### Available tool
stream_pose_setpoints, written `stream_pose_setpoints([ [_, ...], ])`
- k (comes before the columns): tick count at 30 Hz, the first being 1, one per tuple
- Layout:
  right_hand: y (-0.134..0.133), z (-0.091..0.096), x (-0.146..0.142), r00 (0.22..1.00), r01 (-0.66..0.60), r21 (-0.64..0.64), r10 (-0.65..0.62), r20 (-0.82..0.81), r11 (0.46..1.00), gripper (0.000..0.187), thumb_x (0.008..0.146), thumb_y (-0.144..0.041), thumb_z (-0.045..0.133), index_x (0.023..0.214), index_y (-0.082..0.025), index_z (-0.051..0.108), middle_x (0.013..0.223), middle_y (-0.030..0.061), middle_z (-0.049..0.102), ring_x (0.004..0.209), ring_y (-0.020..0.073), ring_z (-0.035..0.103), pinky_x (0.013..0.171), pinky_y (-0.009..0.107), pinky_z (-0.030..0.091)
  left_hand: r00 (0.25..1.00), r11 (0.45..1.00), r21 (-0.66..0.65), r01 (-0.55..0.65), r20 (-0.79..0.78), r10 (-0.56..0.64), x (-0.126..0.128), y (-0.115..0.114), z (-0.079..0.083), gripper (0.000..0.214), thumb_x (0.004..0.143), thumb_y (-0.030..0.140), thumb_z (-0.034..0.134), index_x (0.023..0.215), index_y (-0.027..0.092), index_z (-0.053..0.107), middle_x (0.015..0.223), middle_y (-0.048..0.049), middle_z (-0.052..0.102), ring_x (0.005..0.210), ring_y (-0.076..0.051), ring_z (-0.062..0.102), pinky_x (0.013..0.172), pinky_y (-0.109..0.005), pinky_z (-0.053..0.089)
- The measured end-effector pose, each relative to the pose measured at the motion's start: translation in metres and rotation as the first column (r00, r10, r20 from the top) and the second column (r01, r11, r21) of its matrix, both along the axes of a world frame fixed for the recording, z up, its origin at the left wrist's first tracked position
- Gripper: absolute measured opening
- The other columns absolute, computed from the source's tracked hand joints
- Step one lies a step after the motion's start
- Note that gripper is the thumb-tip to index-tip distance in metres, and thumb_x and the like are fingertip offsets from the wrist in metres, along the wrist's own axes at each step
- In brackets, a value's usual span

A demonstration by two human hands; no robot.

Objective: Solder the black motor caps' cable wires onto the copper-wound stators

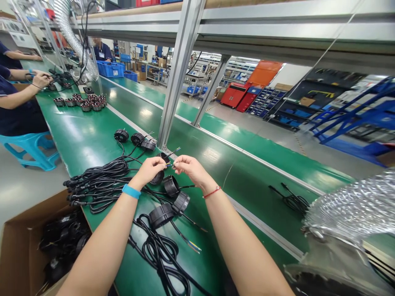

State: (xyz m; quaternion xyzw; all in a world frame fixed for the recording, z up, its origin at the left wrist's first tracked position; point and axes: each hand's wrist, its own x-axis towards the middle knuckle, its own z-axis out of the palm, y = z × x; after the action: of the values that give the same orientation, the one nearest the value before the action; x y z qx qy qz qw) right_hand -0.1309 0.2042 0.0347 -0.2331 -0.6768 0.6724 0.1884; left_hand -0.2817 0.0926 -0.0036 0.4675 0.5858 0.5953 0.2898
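Observation:
My left hand (152,169), a blue band at its wrist, pinches the stripped end of a cable whose thin coloured wires (168,164) poke out past the fingertips. Close by on the right, my right hand (189,167) has its thumb and fingers pressed together near those wire tips; anything small between them is too tiny to name. Beneath and around both hands lie black round caps (170,186) threaded on black cables. A larger black cap (161,215) sits nearer me, with bare coloured wire ends (194,246) beside it. Bundled black cables (101,181) lie left of my left hand.
A cardboard box (18,246) with black parts stands at lower left. Silver ducting (352,205) rises at right. A metal post (179,74) stands just beyond my hands. Copper-wound parts (89,102) lie farther along the green bench (77,135), where co-workers sit.

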Motion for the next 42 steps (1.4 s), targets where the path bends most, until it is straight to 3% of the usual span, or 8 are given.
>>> stream_pose_setpoints([
  [15, -0.001, -0.004, -0.004, 1.0, -0.003, -0.006, 0.003, 0.031, 1.0, 0.025, 0.059, -0.035, 0.079, 0.07, -0.018, 0.065, 0.062, -0.003, 0.065, 0.056, 0.0098, 0.058, 0.061, 0.025, 0.046, 1.0, 1.0, 0.016, 0.021, 0.006, -0.021, -0.001, 0.001, -0.002, 0.015, 0.071, 0.029, 0.062, 0.066, 0.015, 0.063, 0.067, -0.0001, 0.061, 0.068, -0.015, 0.053, 0.071, -0.027, 0.043],
  [25, -0.006, -0.004, -0.006, 0.992, -0.115, -0.065, 0.118, 0.037, 0.991, 0.044, 0.058, -0.05, 0.087, 0.077, -0.018, 0.064, 0.071, 0.0021, 0.07, 0.056, 0.0117, 0.063, 0.059, 0.027, 0.05, 0.998, 0.998, 0.001, 0.055, -0.005, -0.055, -0.005, 0.001, -0.004, 0.009, 0.074, 0.02, 0.064, 0.073, 0.012, 0.068, 0.071, -0.0029, 0.067, 0.068, -0.013, 0.056, 0.068, -0.024, 0.044],
  [34, -0.007, 0.001, -0.003, 0.972, -0.141, -0.066, 0.151, 0.18, 0.988, 0.055, 0.056, -0.061, 0.085, 0.079, -0.019, 0.059, 0.069, 0.0026, 0.071, 0.055, 0.0139, 0.065, 0.057, 0.028, 0.049, 0.992, 0.991, -0.024, 0.129, 0.016, -0.129, -0.005, 0.0, -0.006, 0.007, 0.072, 0.02, 0.067, 0.073, 0.013, 0.068, 0.071, -0.0018, 0.064, 0.069, -0.013, 0.054, 0.07, -0.025, 0.043],
  [38, -0.011, -0.005, -0.007, 0.98, -0.114, -0.124, 0.132, 0.148, 0.986, 0.052, 0.058, -0.058, 0.085, 0.08, -0.02, 0.057, 0.066, 0.0006, 0.069, 0.052, 0.0117, 0.062, 0.053, 0.025, 0.046, 0.994, 0.994, -0.025, 0.107, 0.037, -0.106, -0.005, 0.002, -0.008, 0.007, 0.073, 0.02, 0.066, 0.072, 0.013, 0.066, 0.068, -0.0004, 0.061, 0.067, -0.013, 0.051, 0.069, -0.025, 0.041],
  [42, -0.015, -0.014, -0.014, 0.997, -0.034, -0.087, 0.04, 0.067, 0.996, 0.049, 0.062, -0.057, 0.081, 0.082, -0.021, 0.056, 0.063, -0.0008, 0.066, 0.048, 0.011, 0.057, 0.05, 0.025, 0.041, 0.996, 0.998, -0.031, 0.053, 0.067, -0.051, -0.005, 0.005, -0.01, 0.006, 0.074, 0.018, 0.064, 0.072, 0.013, 0.065, 0.067, 0.0006, 0.059, 0.064, -0.012, 0.049, 0.065, -0.024, 0.038],
])
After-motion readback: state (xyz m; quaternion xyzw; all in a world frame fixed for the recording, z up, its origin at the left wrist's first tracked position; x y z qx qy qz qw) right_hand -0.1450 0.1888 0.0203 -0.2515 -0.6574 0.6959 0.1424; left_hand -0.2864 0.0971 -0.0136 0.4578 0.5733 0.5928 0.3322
